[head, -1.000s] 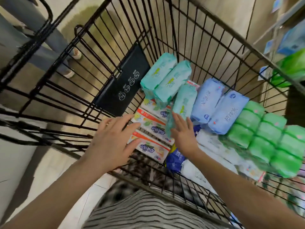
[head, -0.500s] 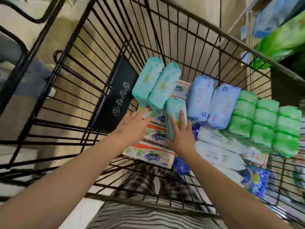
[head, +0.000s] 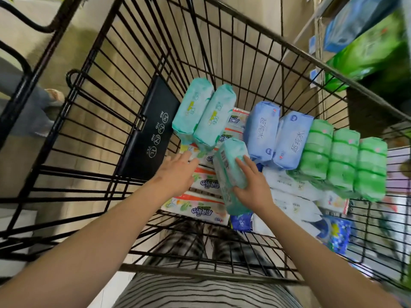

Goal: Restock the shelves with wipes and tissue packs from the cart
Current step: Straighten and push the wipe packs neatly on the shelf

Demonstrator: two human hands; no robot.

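Presently, the black wire cart (head: pixel 211 273) fills the view, with a black plastic flap (head: pixel 153 130) lying against its far-left wall. The shelf (head: pixel 311 25) stands just beside the cart on the right and carries a large green pack (head: pixel 367 54). Inside the cart, three stacked green packs (head: pixel 343 161) stand in a row at the right. Two blue packs (head: pixel 262 132) lean side by side to their left, and two teal packs (head: pixel 192 110) lean together beyond those. All of these rest on a lower layer: orange-and-white wipes packs (head: pixel 200 207) at the left and white packs (head: pixel 293 190) at the right. A third teal pack (head: pixel 229 165) stands tilted between the blue packs and the left arm, its lower end over the orange-and-white layer. The right hand (head: pixel 251 187) grips this pack from the right, fingers lying up its side and thumb curled across its near face. Whether the pack is clear of the layer beneath cannot be told. The left hand (head: pixel 178 172) is flat with fingers extended and holds nothing. Its fingertips reach the foot of the two leaning teal packs; contact cannot be confirmed.
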